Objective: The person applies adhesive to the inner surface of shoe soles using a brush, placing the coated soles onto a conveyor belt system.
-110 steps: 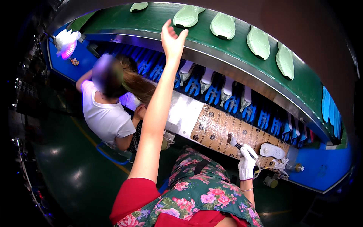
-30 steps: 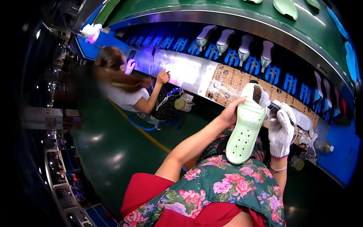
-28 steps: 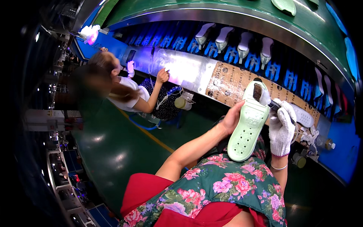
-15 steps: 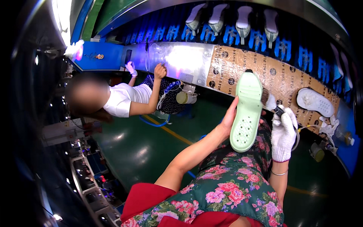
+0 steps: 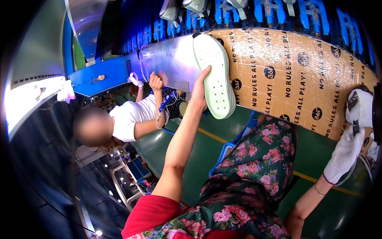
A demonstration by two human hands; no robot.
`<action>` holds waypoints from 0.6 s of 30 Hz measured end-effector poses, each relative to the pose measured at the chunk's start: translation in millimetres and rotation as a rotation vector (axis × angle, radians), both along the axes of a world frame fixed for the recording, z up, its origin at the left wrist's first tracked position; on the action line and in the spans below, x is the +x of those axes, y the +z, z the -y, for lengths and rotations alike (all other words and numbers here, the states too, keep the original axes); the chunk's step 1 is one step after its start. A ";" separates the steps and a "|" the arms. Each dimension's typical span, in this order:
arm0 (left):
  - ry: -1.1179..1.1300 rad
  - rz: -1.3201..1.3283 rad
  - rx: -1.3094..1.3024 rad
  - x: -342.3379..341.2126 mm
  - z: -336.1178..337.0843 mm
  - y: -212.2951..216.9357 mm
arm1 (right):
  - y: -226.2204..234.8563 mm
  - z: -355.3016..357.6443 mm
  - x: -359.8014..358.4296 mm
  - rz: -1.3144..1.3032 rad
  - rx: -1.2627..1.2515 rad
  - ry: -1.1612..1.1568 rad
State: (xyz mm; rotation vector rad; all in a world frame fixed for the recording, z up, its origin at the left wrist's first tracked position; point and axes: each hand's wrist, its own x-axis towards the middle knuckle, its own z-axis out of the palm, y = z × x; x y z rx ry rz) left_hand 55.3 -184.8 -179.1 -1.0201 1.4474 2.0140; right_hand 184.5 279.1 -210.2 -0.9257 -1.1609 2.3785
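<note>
At left a co-worker in a white shirt (image 5: pixel 131 117) reaches up to the bench. Upper centre, the left hand (image 5: pixel 198 89) clasps a pale green perforated shoe sole (image 5: pixel 215 75) against the cardboard-wrapped bench (image 5: pixel 302 79). Far right, the white-gloved right hand (image 5: pixel 345 153) is closed on a dark tool (image 5: pixel 355 128)

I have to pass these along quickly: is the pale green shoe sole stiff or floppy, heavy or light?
Probably light: the bare left hand alone holds the pale green sole up by one edge. Likely fairly stiff, since it stays straight. Its row of holes suggests moulded foam.
</note>
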 end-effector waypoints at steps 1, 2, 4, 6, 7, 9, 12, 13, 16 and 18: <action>0.012 0.035 -0.059 -0.1 -0.8 -2.4 | -2.3 -0.3 0.3 0.034 0.054 -0.011; 0.000 0.022 -0.115 1.2 -2.0 -3.6 | -4.3 0.4 0.1 0.055 0.003 -0.006; -0.007 0.022 -0.171 2.7 -5.4 -4.1 | -6.6 4.1 2.3 0.036 -0.050 -0.068; 0.026 0.071 -0.118 2.0 -8.0 -1.7 | -8.2 6.9 5.4 -0.004 -0.091 -0.112; 0.042 0.080 -0.125 0.8 -8.9 -0.1 | -9.6 7.3 6.3 -0.023 -0.088 -0.137; 0.024 0.087 -0.111 -2.1 -9.8 2.9 | -11.9 5.4 8.4 -0.045 -0.077 -0.194; 0.005 0.123 -0.120 -3.6 -8.5 7.6 | -12.9 -0.5 11.8 -0.190 -0.160 -0.175; -0.006 0.128 -0.127 -3.6 -8.0 7.9 | -14.1 -2.9 12.1 -0.271 -0.184 -0.133; -0.010 0.135 -0.132 -2.2 -4.9 7.0 | -14.2 -7.8 16.3 -0.294 -0.210 -0.191; -0.029 0.132 -0.160 -1.6 -2.6 6.1 | -15.4 -9.7 18.9 -0.038 0.007 -0.399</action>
